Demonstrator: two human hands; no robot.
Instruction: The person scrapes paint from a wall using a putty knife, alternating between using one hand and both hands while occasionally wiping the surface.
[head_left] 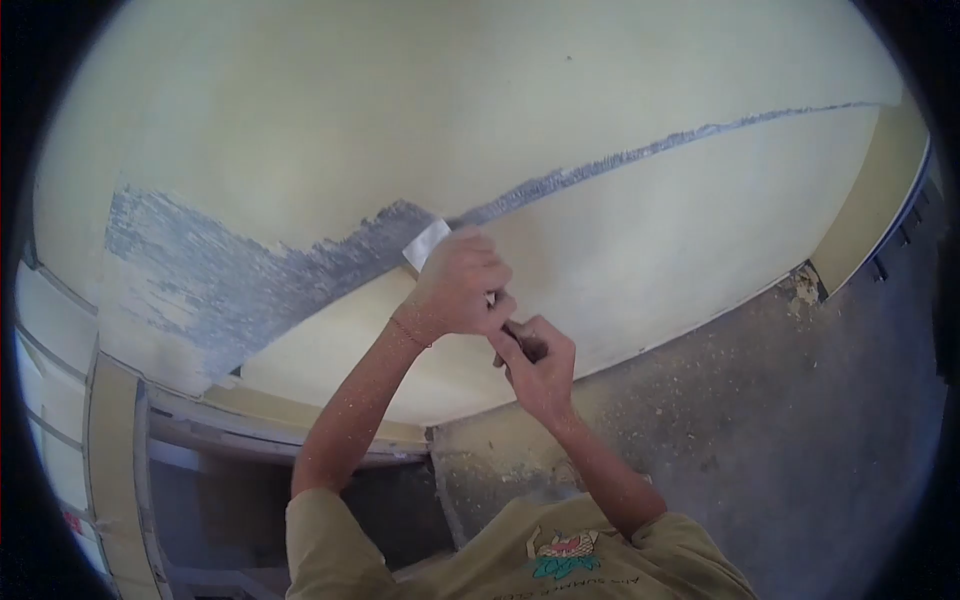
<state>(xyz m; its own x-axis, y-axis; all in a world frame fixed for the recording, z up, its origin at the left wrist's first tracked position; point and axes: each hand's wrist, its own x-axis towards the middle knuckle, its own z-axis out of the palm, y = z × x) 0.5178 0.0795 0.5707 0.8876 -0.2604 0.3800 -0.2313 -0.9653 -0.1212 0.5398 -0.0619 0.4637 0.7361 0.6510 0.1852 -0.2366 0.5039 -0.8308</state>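
My left hand (462,283) is closed round the upper part of a scraper (427,245), whose pale flat blade rests against the wall. Lower and to the right, my right hand (541,368) grips the scraper's dark handle end. The blade touches the edge of a rough grey-blue stripped band (300,275) on the cream wall (330,110). That band is broad at the left and narrows into a thin strip toward the upper right. Much of the tool is hidden behind my fingers.
Below the wall lies a grey floor (720,400) scattered with pale flakes. A recessed opening with a frame (290,437) is at the lower left, beside window-like panes (50,400). At the right, a cream wall edge (875,200) stands out.
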